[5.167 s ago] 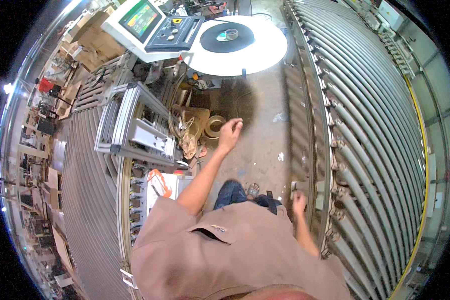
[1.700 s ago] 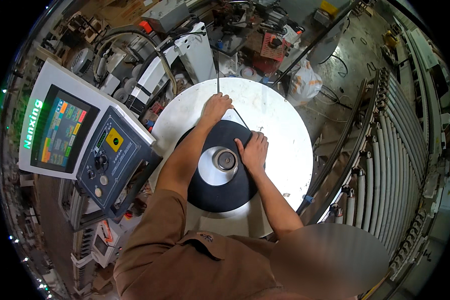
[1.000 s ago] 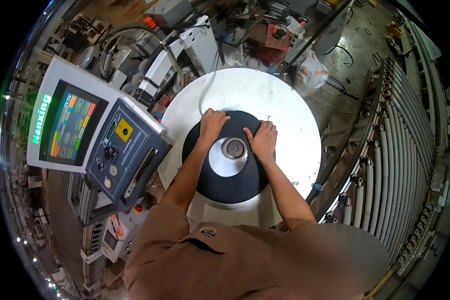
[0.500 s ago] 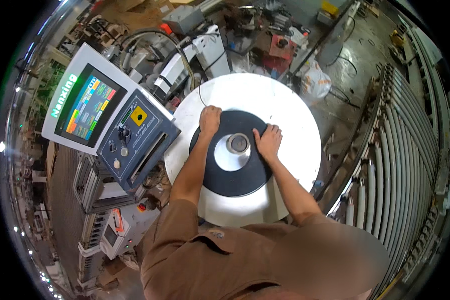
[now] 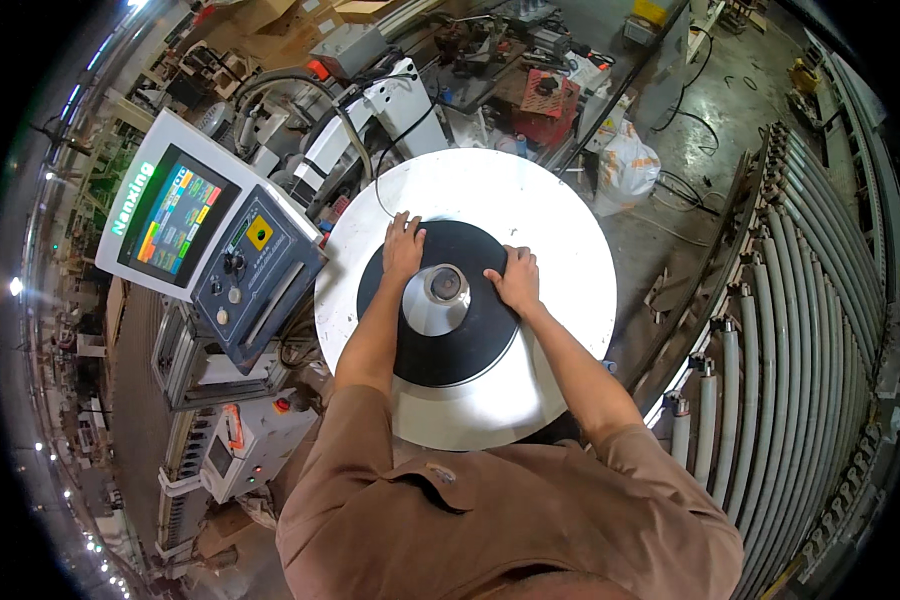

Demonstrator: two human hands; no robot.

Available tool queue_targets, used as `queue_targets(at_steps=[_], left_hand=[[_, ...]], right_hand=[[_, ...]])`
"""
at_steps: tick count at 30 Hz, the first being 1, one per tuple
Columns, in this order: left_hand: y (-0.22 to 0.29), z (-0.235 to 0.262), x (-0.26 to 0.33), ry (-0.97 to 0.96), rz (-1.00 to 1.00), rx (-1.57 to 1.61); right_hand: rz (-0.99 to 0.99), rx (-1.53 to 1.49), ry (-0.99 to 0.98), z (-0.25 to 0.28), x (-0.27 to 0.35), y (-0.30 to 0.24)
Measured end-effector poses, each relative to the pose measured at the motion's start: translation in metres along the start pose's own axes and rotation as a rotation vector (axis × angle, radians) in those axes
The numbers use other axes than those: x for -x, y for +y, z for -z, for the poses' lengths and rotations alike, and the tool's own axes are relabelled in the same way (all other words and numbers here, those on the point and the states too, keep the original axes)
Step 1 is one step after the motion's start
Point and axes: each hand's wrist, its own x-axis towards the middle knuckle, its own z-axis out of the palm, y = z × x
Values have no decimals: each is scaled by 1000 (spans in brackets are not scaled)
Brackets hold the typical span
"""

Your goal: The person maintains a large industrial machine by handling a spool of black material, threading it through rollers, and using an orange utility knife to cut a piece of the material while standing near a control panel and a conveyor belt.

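A wide black roll of banding-like tape (image 5: pixel 448 358) lies flat on a round white turntable (image 5: pixel 570 235). At its middle is a silver cone (image 5: pixel 432 318) topped by a round grey knob (image 5: pixel 446 284). My left hand (image 5: pixel 404 248) rests across the roll's far left rim, fingers spread and pointing away from me. On the right, my right hand (image 5: pixel 516 280) straddles the rim, its thumb on the black top and its bent fingers over the outer edge. The undersides of both hands are hidden.
A control panel (image 5: pixel 205 225) with a lit screen stands left of the turntable. Behind are a white machine arm (image 5: pixel 405 105) with cables and a red block (image 5: pixel 547 105). A white bag (image 5: pixel 627 170) sits far right, and a roller conveyor (image 5: pixel 770 350) runs along the right.
My left hand's fingers have spread from a more closed pose. My right hand has moved inward along the rim. The whole view has shifted slightly, the turntable now appearing further left.
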Motion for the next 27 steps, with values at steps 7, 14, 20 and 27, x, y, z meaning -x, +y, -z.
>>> queue_targets(at_steps=[7,14,20,27], left_hand=[[7,4,2,26,10,97],[-1,2,4,61,13,65],[1,4,-1,25,6,75],[14,9,-11,-18,47,-159]], right_hand=[[-32,48,-84,1,-6,7],[-32,89,-193,4,-17,8],[-19,81,-246,12,-21,7],[52,-17,-291,23,-35,11]])
